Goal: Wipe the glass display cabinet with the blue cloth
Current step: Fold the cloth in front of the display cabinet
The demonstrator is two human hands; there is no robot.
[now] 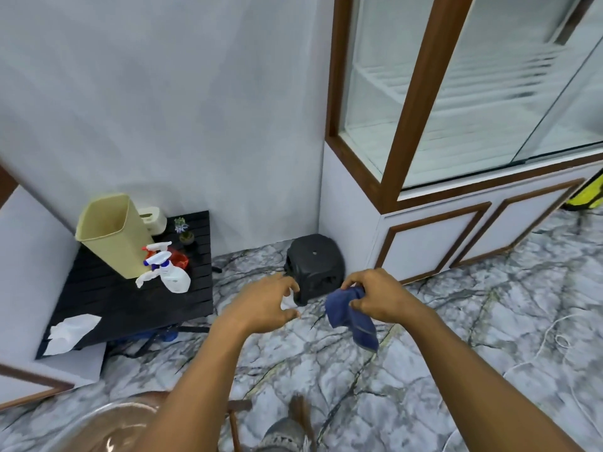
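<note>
Blue cloth (350,316) sits bunched in my right hand (375,296) at lower centre of frame, fingers curled and pinching its top, the tail hanging free. Left hand (267,305) is beside it, fingers spread and slightly bent, holding nothing. Cabinet (417,102) fills the upper right, well apart from both hands. Risks, as I judge: the wad could slip from so small a pinch; the stool (315,267) at the cabinet's corner could trip a step forward. Bottle (173,275) label, left, is too blurred to read
</note>
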